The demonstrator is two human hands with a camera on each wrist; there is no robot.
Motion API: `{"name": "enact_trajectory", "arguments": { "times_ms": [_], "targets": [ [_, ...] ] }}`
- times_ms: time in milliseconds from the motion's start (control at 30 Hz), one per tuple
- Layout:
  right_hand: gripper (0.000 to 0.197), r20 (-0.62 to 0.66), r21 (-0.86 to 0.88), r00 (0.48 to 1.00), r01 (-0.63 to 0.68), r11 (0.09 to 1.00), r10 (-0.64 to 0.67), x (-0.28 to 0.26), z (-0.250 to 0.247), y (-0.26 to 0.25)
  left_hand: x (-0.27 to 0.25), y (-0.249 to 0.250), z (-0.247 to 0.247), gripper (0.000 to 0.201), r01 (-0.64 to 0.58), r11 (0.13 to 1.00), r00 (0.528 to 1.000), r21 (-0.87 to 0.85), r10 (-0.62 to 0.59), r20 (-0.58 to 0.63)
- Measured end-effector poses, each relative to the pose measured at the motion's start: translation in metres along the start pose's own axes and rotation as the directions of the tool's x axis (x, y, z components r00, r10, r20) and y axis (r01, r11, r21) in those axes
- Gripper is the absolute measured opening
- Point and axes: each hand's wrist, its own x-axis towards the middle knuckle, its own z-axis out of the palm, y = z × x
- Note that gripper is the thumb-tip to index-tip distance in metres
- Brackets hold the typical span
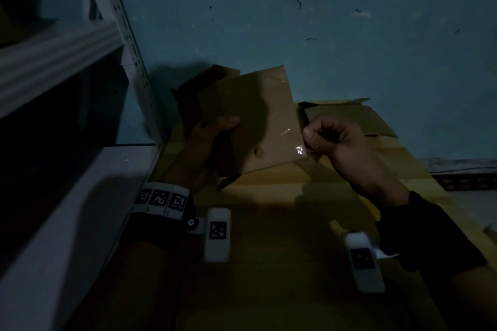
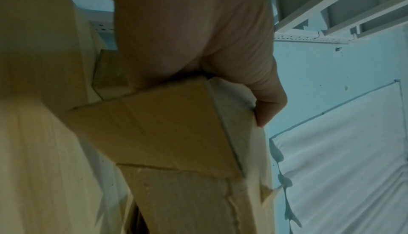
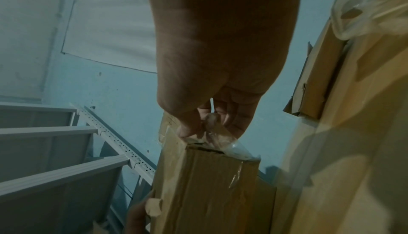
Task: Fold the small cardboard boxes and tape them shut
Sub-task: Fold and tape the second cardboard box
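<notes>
Head view, read from nine o'clock across to three: a white metal shelving rack (image 1: 80,67) runs up the left edge against a blue wall (image 1: 349,48). Left hand (image 1: 204,148) grips the small cardboard box (image 1: 258,118) at its seven o'clock corner, thumb laid over the front panel, fingers hidden behind it; the left wrist view confirms fingers curled round the box edge. Box is held tilted in the air at frame centre, above a spread of flattened yellow-brown cardboard (image 1: 282,196). Clear tape (image 1: 291,140) glints along the box's right edge. Right hand (image 1: 338,142), at three o'clock of the box, pinches the tape end at the lower right corner between thumb and curled fingers. Another flattened carton (image 1: 347,118) lies behind that hand.
</notes>
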Motion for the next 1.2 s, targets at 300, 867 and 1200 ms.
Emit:
{"name": "enact_trajectory", "arguments": {
  "times_ms": [300,867,1200],
  "targets": [
    [0.049,0.011,-0.001,0.986,-0.168,0.986,0.168,-0.003,0.001,0.002,0.005,0.001,-0.005,0.077,-0.044,0.999,0.999,0.016,0.045,-0.009],
    [0.041,0.110,0.043,0.948,-0.304,0.952,0.297,-0.011,0.013,-0.002,0.003,-0.004,-0.001,0.042,-0.098,0.989,0.995,0.115,0.097,0.018],
    [0.022,0.189,-0.180,0.968,-0.132,0.975,0.166,-0.014,0.006,-0.015,0.003,-0.007,-0.002,0.046,-0.105,0.980,0.995,0.170,0.103,0.019]
  ]
}}
